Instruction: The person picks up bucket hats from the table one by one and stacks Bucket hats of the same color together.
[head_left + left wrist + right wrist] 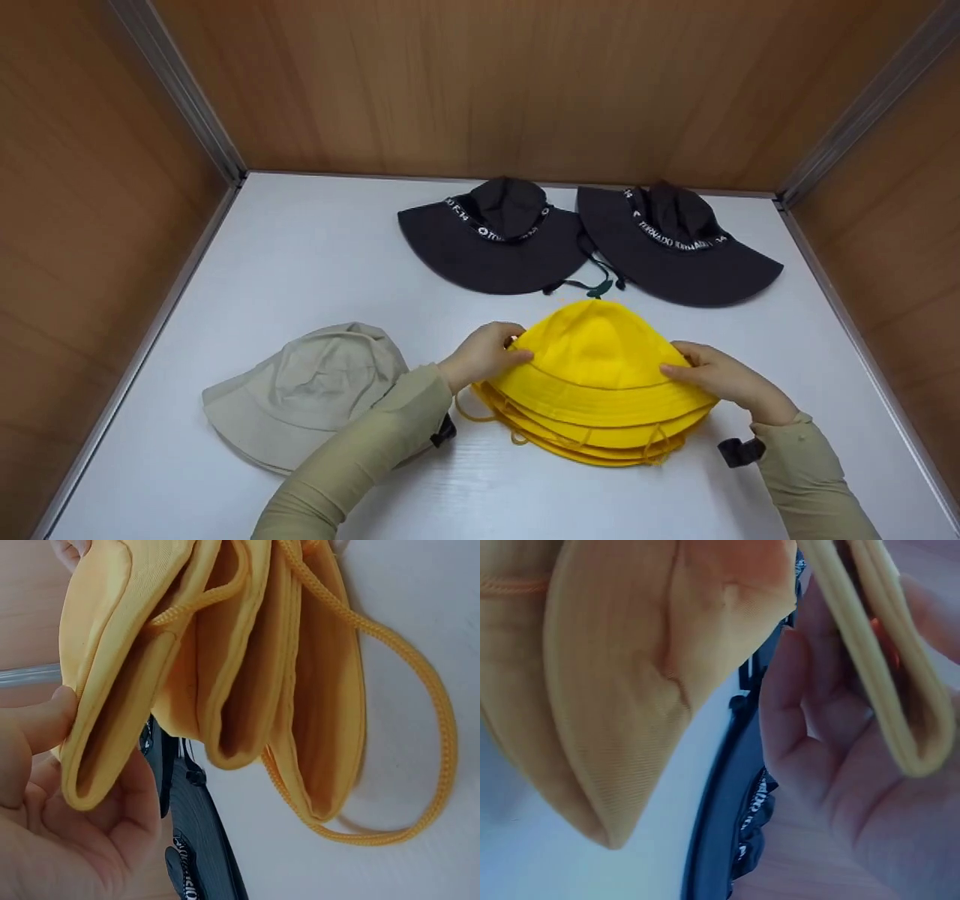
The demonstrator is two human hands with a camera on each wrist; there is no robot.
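Several yellow bucket hats are stacked at the middle right of the white table, their lower brims (600, 454) showing under the top yellow hat (596, 345). My left hand (487, 352) pinches the top hat's left side, thumb in front and fingers behind. On the opposite side, my right hand (724, 375) grips the same hat with the thumb in front. In the right wrist view, a gap separates the held brim (862, 652) from the hats below (615, 690). A yellow cord (442, 720) loops out from the lower brims in the left wrist view.
A beige hat (330, 382) lies at the left, partly behind my left sleeve. Toward the back wall lie a black hat (495, 259) and another black hat (690, 270), with cords between them. Wood-look panels (480, 90) enclose the table's back and sides.
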